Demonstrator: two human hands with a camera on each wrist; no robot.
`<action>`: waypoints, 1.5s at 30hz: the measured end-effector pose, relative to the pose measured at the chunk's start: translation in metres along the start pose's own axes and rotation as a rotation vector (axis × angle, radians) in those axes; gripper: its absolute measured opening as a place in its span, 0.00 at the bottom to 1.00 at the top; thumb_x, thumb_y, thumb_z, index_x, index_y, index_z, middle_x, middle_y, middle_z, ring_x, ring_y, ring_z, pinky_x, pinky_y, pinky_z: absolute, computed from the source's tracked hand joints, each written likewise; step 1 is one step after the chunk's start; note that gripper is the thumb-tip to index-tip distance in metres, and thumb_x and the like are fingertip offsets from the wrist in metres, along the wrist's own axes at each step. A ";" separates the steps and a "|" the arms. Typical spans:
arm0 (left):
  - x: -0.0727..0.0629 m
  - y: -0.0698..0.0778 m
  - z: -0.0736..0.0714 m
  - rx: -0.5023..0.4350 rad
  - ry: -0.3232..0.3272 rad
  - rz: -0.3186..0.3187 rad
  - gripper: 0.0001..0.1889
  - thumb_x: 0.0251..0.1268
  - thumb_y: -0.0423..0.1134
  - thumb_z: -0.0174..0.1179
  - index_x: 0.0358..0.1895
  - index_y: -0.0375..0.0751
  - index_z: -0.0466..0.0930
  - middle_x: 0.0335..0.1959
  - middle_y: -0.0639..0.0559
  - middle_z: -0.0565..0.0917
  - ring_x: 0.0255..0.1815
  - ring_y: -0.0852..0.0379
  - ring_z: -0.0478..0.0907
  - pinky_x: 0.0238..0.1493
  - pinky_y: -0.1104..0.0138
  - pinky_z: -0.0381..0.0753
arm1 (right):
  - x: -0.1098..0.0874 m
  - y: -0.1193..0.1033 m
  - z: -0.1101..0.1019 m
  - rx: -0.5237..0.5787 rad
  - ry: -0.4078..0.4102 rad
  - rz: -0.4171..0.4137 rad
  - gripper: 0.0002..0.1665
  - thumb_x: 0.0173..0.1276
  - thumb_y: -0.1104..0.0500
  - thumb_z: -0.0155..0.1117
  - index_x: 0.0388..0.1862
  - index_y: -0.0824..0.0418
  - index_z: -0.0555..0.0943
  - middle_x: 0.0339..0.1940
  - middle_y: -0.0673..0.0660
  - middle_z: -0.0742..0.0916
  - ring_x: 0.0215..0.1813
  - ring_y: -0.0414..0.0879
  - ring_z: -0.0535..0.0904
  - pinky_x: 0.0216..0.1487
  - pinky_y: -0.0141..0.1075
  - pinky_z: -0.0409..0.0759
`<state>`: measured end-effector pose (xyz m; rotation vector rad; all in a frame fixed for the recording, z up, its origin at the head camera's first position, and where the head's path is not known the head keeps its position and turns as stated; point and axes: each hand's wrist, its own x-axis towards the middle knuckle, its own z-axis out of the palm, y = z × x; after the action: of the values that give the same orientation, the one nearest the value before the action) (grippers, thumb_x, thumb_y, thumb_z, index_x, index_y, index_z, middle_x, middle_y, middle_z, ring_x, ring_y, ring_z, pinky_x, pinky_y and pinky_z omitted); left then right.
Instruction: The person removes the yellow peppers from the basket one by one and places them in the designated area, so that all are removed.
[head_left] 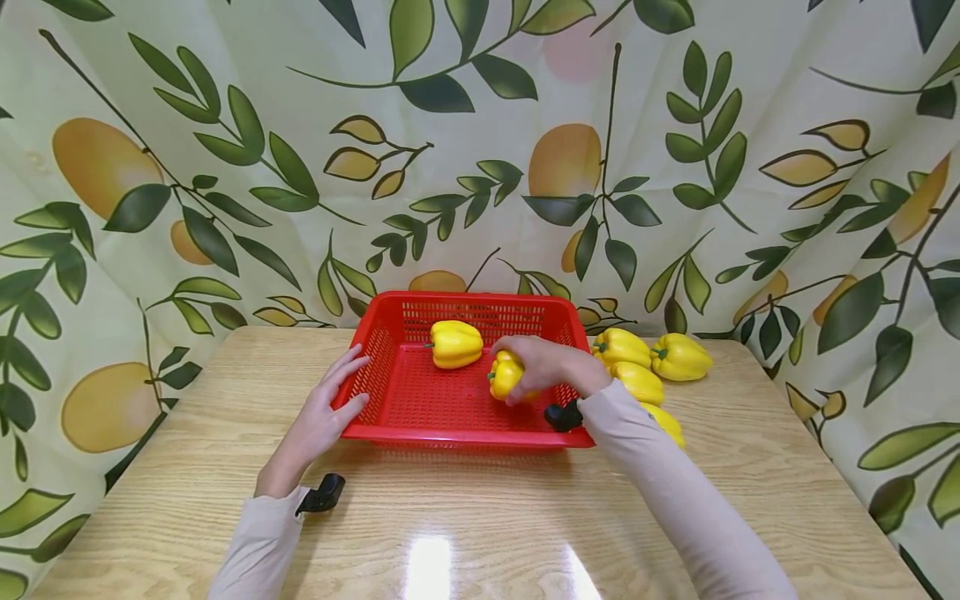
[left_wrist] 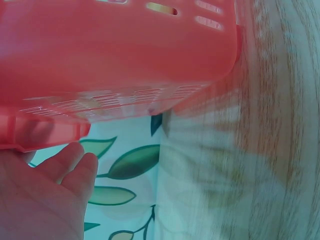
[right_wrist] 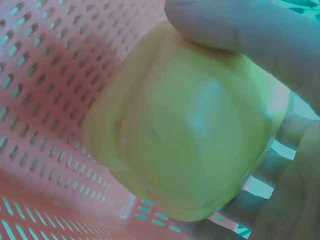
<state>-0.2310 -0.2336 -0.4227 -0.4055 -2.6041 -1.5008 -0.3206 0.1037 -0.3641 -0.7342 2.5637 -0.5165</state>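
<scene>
A red plastic basket [head_left: 465,434] with slotted walls stands on the wooden table. My left hand [head_left: 318,421] is at its left rim, thumb and fingers spread and fairly straight; the left wrist view shows fingers [left_wrist: 80,172] close under the rim's edge. Inside the basket, toward the right, my right hand [head_left: 543,367] grips a yellow bell pepper [head_left: 506,377]. The right wrist view has the thumb [right_wrist: 225,25] across the pepper's side and the other fingers partly hidden behind it. Another yellow bell pepper [head_left: 456,344] lies on its side at the back of the basket floor.
Several more yellow bell peppers [head_left: 681,357] lie grouped on the table just right of the basket, some partly hidden by my right sleeve [head_left: 667,483]. Behind the wooden table [head_left: 465,517] hangs a leaf-patterned curtain [head_left: 465,117].
</scene>
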 end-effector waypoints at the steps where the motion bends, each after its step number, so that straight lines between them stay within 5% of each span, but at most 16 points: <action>1: 0.000 0.000 0.000 0.002 0.000 -0.001 0.28 0.69 0.31 0.54 0.72 0.36 0.65 0.81 0.45 0.53 0.79 0.38 0.50 0.67 0.39 0.70 | -0.001 0.001 -0.001 0.001 0.009 -0.008 0.46 0.52 0.56 0.79 0.69 0.57 0.68 0.52 0.56 0.79 0.54 0.50 0.74 0.56 0.42 0.78; 28: -0.001 0.003 0.000 0.004 0.002 -0.011 0.29 0.69 0.31 0.54 0.73 0.36 0.64 0.81 0.45 0.53 0.79 0.37 0.51 0.66 0.40 0.71 | -0.047 0.008 -0.021 0.045 0.224 -0.108 0.48 0.52 0.54 0.79 0.70 0.58 0.67 0.62 0.58 0.77 0.58 0.53 0.73 0.55 0.45 0.81; 45: -0.001 0.003 -0.001 0.010 -0.002 -0.030 0.29 0.69 0.32 0.55 0.74 0.38 0.63 0.81 0.46 0.52 0.78 0.37 0.53 0.59 0.44 0.79 | -0.078 0.022 -0.017 0.080 0.315 -0.071 0.49 0.52 0.53 0.79 0.71 0.52 0.66 0.61 0.54 0.78 0.56 0.51 0.75 0.54 0.46 0.80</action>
<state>-0.2292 -0.2326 -0.4198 -0.3681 -2.6295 -1.4972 -0.2775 0.1695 -0.3372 -0.7707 2.7910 -0.8108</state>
